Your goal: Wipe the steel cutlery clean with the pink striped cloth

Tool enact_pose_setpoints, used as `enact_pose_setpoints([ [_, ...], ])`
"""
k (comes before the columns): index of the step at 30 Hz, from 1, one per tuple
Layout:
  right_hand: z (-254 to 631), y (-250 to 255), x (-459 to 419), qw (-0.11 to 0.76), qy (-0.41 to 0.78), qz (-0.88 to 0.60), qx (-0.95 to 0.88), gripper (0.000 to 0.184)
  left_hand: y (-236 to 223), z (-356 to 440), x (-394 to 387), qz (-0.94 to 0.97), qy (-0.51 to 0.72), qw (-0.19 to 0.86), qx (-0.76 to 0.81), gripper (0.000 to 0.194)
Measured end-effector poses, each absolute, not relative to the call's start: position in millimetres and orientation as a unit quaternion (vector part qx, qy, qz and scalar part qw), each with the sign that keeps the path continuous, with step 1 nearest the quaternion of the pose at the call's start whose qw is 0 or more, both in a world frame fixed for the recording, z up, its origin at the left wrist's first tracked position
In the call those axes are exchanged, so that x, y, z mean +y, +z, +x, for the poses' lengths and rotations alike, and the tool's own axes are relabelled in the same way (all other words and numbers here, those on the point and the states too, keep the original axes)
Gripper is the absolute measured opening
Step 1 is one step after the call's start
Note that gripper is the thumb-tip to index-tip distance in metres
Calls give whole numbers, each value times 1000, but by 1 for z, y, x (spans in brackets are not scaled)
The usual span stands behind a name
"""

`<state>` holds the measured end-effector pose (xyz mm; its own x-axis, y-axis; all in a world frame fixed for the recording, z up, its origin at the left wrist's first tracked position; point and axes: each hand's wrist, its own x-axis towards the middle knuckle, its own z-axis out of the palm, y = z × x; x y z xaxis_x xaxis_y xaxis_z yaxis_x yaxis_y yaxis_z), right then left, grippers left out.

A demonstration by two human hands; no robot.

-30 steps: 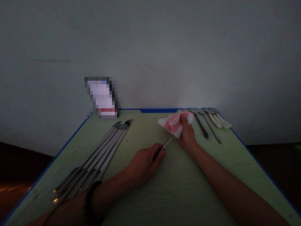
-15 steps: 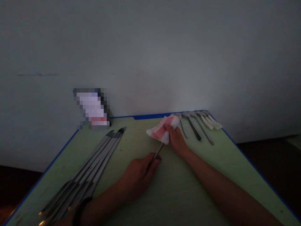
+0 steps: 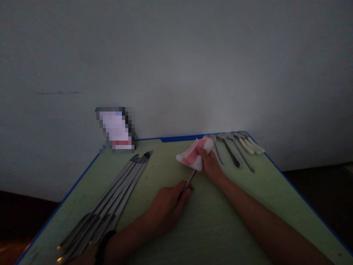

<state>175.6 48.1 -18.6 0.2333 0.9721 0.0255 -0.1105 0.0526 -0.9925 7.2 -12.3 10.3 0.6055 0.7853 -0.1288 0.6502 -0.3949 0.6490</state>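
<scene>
My left hand (image 3: 172, 204) is closed around the handle of a thin metal piece of cutlery (image 3: 189, 180), over the middle of the table. A pink-and-white cloth (image 3: 194, 156) covers its far end, so I cannot tell whether it is a spoon, fork or knife. My right hand (image 3: 211, 165) grips that cloth, thumb on top, around the covered end. Several spoons (image 3: 231, 152) lie just beyond the right hand. Left of my left forearm, several long table knives (image 3: 110, 195) rest side by side, partly hidden by the arm.
A phone-like device (image 3: 117, 129), blurred out, leans on the wall (image 3: 176, 66) at the back left. White-handled cutlery (image 3: 249, 145) lies at the back right corner. The green table (image 3: 220, 224) has a blue edge and meets the wall at the back.
The whole view has shifted slightly, so things appear a little further right. Both hands keep the same hold on the cutlery and the cloth.
</scene>
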Motion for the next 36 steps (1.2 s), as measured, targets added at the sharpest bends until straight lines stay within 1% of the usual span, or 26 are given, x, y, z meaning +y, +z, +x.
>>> enact_pose_setpoints([
  [11, 176, -22, 49, 579, 459, -511, -440, 32, 8, 7, -12, 833, 95, 333, 431, 29],
  [17, 177, -22, 49, 573, 444, -518, -453, 45, 2, 6, -13, 829, 114, 339, 429, 29],
  [20, 178, -25, 51, 569, 452, -506, -465, 54, -1, 6, -13, 825, 122, 341, 434, 30],
  [22, 178, -29, 53, 574, 461, -500, -455, 57, -1, 7, -13, 824, 119, 339, 438, 31],
  [28, 178, -36, 57, 581, 470, -490, -449, 55, 4, 7, -12, 829, 100, 334, 437, 29],
  [36, 178, -22, 49, 560, 446, -522, -464, 52, 3, 7, -13, 832, 107, 334, 430, 27],
])
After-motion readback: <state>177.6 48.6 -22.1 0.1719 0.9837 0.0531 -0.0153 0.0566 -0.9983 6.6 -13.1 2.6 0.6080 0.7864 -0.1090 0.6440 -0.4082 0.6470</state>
